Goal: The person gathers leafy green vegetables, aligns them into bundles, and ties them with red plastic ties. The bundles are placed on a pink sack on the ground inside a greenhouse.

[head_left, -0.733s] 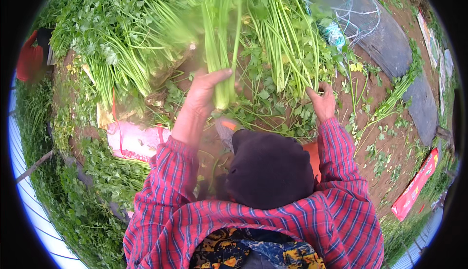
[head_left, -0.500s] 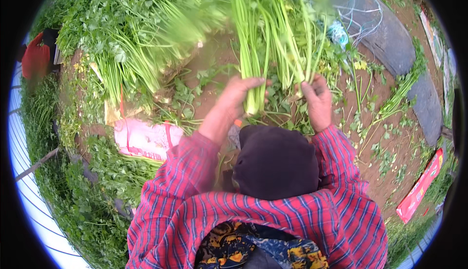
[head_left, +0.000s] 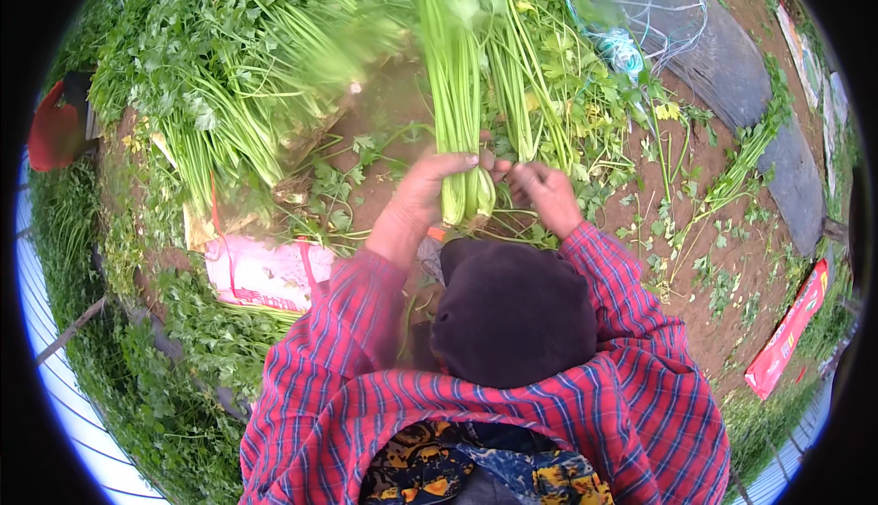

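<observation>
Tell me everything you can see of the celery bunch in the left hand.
The celery bunch is a sheaf of long, slim, fresh-looking green stalks, paler toward the base, with a brownish root end. It lies lengthwise in the picture, base toward the wearer, stalks running to the top edge, where the picture cuts them off; part is blurred. The left hand grips it near the base, thumb across the front. Whether the right hand touches it is unclear.

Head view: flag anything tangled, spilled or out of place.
The light-blue twine at upper right looks untidy: loose loops trail from its bundle across the dark sheet. Loose green leaves lie strewn over the soil at right, like spilled trimmings. The celery bunch in the left hand's grip looks orderly.
</observation>
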The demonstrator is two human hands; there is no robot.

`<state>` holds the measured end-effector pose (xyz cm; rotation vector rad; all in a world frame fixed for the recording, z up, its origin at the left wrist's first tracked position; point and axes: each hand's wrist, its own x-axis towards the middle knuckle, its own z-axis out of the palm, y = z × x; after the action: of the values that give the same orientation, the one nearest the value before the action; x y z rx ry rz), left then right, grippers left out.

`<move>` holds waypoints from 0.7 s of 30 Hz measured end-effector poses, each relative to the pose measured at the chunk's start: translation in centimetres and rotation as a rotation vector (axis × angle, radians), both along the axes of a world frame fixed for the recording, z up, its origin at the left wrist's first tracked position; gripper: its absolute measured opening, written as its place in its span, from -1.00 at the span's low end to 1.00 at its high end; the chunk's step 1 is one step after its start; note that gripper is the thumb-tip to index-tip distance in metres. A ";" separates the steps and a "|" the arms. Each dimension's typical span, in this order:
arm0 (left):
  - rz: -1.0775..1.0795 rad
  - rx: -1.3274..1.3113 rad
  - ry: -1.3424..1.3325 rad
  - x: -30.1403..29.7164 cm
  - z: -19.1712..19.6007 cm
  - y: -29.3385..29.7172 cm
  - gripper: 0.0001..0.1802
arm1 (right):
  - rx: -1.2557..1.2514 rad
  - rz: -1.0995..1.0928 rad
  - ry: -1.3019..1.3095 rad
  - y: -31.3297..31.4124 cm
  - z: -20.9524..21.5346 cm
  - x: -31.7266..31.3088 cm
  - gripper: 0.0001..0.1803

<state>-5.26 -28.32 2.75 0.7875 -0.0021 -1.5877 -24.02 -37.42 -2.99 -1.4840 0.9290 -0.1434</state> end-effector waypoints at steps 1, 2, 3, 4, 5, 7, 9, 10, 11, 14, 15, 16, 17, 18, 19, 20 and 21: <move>0.009 -0.092 0.012 0.6 0.9 0.1 -0.42 | -0.313 -0.121 0.233 -1.2 -1.1 -0.5 -0.67; 0.019 -0.182 0.044 1.0 1.7 0.1 -0.42 | -0.481 -0.302 0.270 -2.6 -2.4 -1.0 -0.67; 0.039 -0.269 0.071 1.6 2.4 0.1 -0.41 | -0.580 -0.353 0.518 -4.0 -3.9 -1.3 -0.60; 0.059 -0.302 0.084 2.1 3.0 0.2 -0.44 | -0.616 -0.282 0.659 -4.6 -5.0 -1.8 -0.53; 0.061 -0.302 0.069 2.9 3.3 0.3 -0.46 | -0.592 -0.163 0.694 -5.2 -6.0 -2.2 -0.54; 0.102 -0.182 0.018 3.7 3.3 0.3 -0.48 | -0.466 0.018 0.859 -6.1 -7.2 -2.8 -0.55; 0.113 -0.068 0.012 4.3 3.1 0.7 -0.53 | -0.643 -0.096 0.619 -6.2 -7.0 -3.6 -0.58; 0.116 -0.061 0.018 4.5 2.9 0.8 -0.56 | -0.658 -0.131 0.603 -6.4 -6.5 -3.9 -0.60; 0.113 -0.020 0.024 4.6 2.8 1.1 -0.59 | -0.747 -0.158 0.559 -6.4 -5.8 -4.3 -0.62; 0.078 0.160 -0.118 4.3 2.6 1.0 -0.64 | -0.624 -0.074 0.721 -7.1 -3.1 -5.1 -0.60; 0.094 0.079 -0.114 4.2 2.6 0.9 -0.64 | -0.574 -0.037 0.767 -7.6 -2.2 -5.4 -0.59; 0.109 0.009 -0.104 4.2 2.8 0.9 -0.64 | -0.553 -0.030 0.768 -7.6 -1.3 -5.8 -0.58; 0.098 -0.065 -0.066 3.9 3.0 1.1 -0.64 | -0.541 0.018 0.812 -7.8 -0.4 -6.1 -0.64; 0.100 -0.114 -0.056 3.9 3.1 1.0 -0.66 | -1.006 0.070 0.722 -7.9 0.3 -6.2 -0.70; 0.114 -0.007 -0.153 3.9 3.2 1.0 -0.67 | -1.408 0.141 0.652 -8.0 0.9 -6.3 -0.75; 0.102 0.038 -0.224 3.7 3.1 1.0 -0.67 | -1.436 0.055 0.535 -7.9 1.2 -6.2 -0.76; 0.115 0.035 -0.285 3.7 2.9 1.0 -0.68 | -1.398 -0.003 0.471 -7.8 1.4 -6.1 -0.77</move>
<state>-1.58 -27.33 5.67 1.0182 -0.1334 -1.3601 -30.12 -45.24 -1.60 -2.8848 1.2779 -0.5355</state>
